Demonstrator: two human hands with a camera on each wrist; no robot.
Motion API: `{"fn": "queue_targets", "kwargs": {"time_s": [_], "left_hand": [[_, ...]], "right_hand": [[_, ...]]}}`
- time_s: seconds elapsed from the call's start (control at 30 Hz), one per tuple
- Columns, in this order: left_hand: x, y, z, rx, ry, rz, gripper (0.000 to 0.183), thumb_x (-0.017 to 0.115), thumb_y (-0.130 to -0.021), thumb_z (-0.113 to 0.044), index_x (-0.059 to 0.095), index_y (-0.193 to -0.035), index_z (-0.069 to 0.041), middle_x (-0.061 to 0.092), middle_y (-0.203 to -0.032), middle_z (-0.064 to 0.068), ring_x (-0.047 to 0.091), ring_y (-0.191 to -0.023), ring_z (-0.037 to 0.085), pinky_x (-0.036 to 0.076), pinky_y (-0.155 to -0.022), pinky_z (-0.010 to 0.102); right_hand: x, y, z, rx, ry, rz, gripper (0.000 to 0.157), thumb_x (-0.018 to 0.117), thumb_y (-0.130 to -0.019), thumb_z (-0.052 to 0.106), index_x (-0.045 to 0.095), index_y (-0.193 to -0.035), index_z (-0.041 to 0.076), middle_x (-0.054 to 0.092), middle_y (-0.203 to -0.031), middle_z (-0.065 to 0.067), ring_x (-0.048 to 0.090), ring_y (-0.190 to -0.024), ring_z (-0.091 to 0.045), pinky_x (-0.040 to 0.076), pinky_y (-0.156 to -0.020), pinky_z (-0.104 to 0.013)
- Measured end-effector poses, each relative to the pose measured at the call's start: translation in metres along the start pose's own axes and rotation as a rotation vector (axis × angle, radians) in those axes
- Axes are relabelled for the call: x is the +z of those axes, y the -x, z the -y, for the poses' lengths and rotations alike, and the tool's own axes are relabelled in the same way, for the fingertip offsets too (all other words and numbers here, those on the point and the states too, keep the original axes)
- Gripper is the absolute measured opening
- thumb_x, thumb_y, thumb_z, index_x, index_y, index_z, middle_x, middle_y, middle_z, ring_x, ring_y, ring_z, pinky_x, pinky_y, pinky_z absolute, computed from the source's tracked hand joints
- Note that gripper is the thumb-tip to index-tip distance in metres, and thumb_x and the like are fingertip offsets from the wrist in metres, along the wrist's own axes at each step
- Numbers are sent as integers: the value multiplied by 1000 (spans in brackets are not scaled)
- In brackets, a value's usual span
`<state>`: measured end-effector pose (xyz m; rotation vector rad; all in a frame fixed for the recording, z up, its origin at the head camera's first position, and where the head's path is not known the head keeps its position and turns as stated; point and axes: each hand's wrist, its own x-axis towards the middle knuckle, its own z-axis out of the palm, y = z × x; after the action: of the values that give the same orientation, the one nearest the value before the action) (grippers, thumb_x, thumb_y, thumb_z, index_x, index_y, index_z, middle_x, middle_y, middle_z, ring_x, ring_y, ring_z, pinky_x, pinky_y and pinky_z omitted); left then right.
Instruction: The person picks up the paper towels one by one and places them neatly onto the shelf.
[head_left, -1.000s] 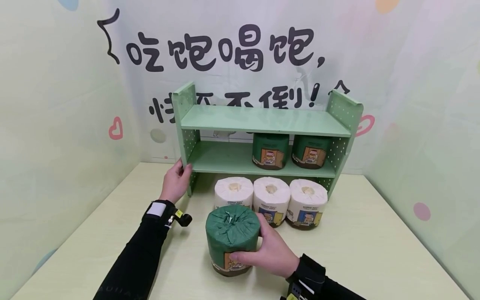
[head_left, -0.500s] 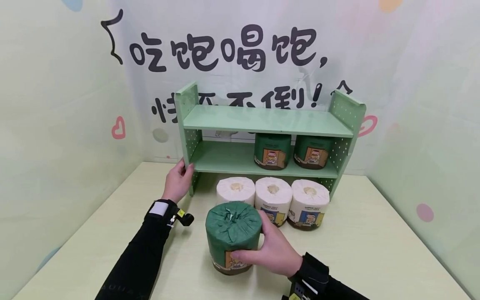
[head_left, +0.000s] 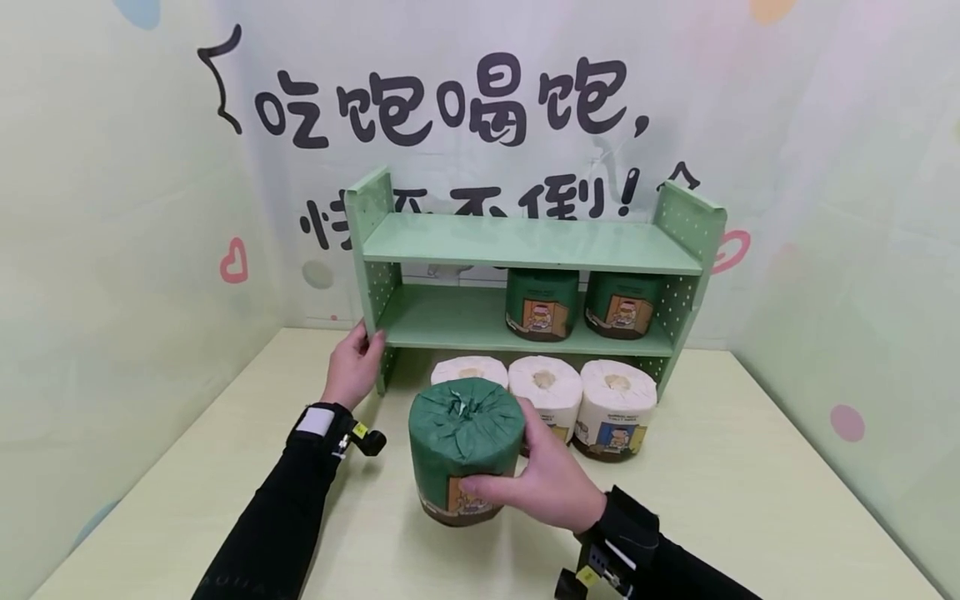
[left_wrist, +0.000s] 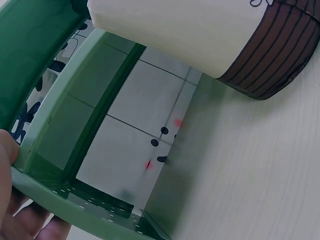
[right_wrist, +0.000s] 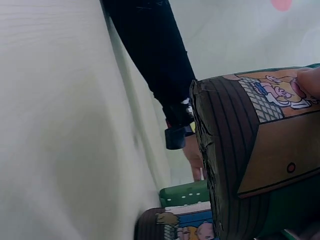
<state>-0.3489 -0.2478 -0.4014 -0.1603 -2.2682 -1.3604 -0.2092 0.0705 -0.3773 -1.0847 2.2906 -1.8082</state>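
My right hand (head_left: 555,483) grips a green-wrapped toilet roll (head_left: 465,442) from its right side, thumb across the printed front. The roll is held upright above the table in the head view; its brown base (right_wrist: 220,160) shows in the right wrist view. My left hand (head_left: 352,367) holds the left side panel of a light green shelf unit (head_left: 525,242). In the left wrist view the thumb lies on one side of that panel, and fingertips (left_wrist: 52,227) show on the other. Two more green toilet rolls (head_left: 542,308) stand at the right of the middle shelf.
Three white toilet rolls (head_left: 615,408) stand in a row on the pale table (head_left: 720,517), before the shelf's lower opening. The left one is partly hidden behind the held roll. A printed curtain (head_left: 480,25) hangs behind, with side walls left and right.
My right hand has lifted the green toilet roll off the table, up and slightly toward the shelf. My left hand keeps its place on the side panel.
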Motion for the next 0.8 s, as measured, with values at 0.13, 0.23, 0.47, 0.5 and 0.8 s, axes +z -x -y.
{"fn": "queue_targets", "kwargs": {"time_s": [0.13,0.23,0.47,0.5,0.8], "left_hand": [[1,0,1,3,0,3,44,47,-107,-32,48,-145,-11,64,-104,20,55,-78,23,48,-59,31],[1,0,1,5,1,-5,43,48,-107,-32,50,-144,-11,64,-99,17,55,-75,22,48,-57,29],[2,0,1,6,7,0,43,49,-106,-30,48,-145,-12,65,-109,16,56,-81,22,48,-60,30],[2,0,1,8,1,1,43,49,-107,-31,47,-146,-12,64,-112,16,57,-83,22,48,-61,31],[0,0,0,32,-4,-6,43,49,-106,-31,50,-144,-10,65,-110,19,57,-85,22,48,-64,34]], "right_hand": [[-3,-8,11,28,8,-14,87,88,-77,24,34,-145,30,51,-134,8,47,-120,-13,39,-98,-53],[-5,-14,25,40,11,-26,85,87,-78,19,34,-144,25,51,-134,6,46,-121,-13,40,-98,-52],[-6,-31,44,31,11,-65,79,85,-80,19,36,-143,20,50,-134,4,45,-120,-14,41,-97,-52],[-7,-35,41,28,14,-67,81,85,-80,22,36,-143,22,50,-134,5,45,-120,-13,42,-97,-51],[-14,-73,19,29,112,-149,88,86,-75,46,34,-143,26,49,-132,9,49,-116,-9,47,-93,-47]]}}
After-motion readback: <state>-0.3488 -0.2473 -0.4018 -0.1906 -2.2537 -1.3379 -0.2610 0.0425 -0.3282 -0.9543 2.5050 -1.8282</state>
